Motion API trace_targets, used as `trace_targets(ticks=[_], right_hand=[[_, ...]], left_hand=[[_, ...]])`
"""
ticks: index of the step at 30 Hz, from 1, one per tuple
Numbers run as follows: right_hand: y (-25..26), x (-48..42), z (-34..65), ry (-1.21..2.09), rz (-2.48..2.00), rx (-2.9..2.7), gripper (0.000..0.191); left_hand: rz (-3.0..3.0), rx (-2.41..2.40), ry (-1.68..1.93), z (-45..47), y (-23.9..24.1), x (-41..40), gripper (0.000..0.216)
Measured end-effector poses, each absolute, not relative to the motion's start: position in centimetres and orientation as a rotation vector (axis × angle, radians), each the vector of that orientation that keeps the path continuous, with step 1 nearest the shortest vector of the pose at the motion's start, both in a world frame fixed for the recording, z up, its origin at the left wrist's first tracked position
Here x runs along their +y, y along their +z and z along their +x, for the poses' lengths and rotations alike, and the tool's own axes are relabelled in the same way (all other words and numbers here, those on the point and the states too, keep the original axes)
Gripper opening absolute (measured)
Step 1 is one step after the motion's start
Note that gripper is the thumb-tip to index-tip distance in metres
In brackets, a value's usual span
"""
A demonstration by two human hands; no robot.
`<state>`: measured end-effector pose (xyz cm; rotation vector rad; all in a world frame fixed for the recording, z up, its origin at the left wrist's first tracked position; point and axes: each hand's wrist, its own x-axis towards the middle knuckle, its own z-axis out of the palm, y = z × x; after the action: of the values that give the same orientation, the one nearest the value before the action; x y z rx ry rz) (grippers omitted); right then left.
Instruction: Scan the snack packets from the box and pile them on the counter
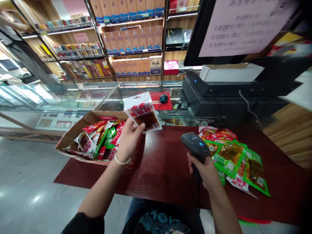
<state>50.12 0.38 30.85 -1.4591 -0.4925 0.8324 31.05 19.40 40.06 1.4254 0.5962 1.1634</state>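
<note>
My left hand (130,136) pinches a white snack packet (143,112) with red lettering and a dark see-through window, held up above the counter. In my right hand (203,169) is a black barcode scanner (195,146) with a small blue light, its fingers wrapped round the handle. An open cardboard box (63,143) full of red, green and white snack packets sits beneath my left forearm. To the right of the scanner lies a loose pile of green-edged snack packets (230,156), with red and white ones among them.
The dark red counter (161,169) spans the front. Behind it, a glass display case (104,100) carries a mouse (163,98) on a red pad. A monitor (195,42) stands over black equipment (207,100) at right. Another person (26,55) stands far left by shelves of boxes.
</note>
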Motion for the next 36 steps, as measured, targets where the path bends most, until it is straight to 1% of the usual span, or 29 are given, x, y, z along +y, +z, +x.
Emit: trace_targets(ticks=[2, 5, 9, 11, 13, 19, 23, 29, 36], right_hand=[[30.7, -0.3, 50.5, 0.792, -1.479, -0.484, 0.037], [30.5, -1.8, 51.0, 0.712, -1.511, -0.483, 0.036], [29.9, -3.4, 51.5, 0.675, -1.572, -0.489, 0.035], [29.5, -3.8, 51.5, 0.689, -1.605, -0.479, 0.036], [28.9, -3.9, 51.2, 0.698, -1.636, -0.492, 0.036], [28.0, -3.4, 49.8, 0.722, -1.714, -0.617, 0.037], [28.2, -3.3, 49.3, 0.705, -1.722, -0.678, 0.042], [28.0, -3.6, 49.0, 0.672, -1.774, -0.649, 0.031], [28.4, -3.8, 49.4, 0.676, -1.766, -0.664, 0.03]], left_hand=[[1.305, 0.539, 1.063, 33.8, 37.7, 16.6, 0.038], [1.088, 0.557, 0.974, 37.0, 32.3, 14.7, 0.047], [0.836, 0.648, 0.853, 39.3, 25.2, 14.4, 0.049], [0.795, 0.701, 0.859, 39.7, 22.9, 14.4, 0.048], [0.799, 0.763, 0.891, 39.8, 21.6, 14.5, 0.047], [0.802, 0.795, 0.968, 39.7, 21.0, 14.6, 0.047], [0.802, 0.794, 0.967, 39.7, 21.2, 14.8, 0.049], [0.791, 0.824, 0.972, 39.8, 21.1, 15.1, 0.048], [0.806, 0.766, 0.987, 39.7, 21.2, 15.1, 0.043]])
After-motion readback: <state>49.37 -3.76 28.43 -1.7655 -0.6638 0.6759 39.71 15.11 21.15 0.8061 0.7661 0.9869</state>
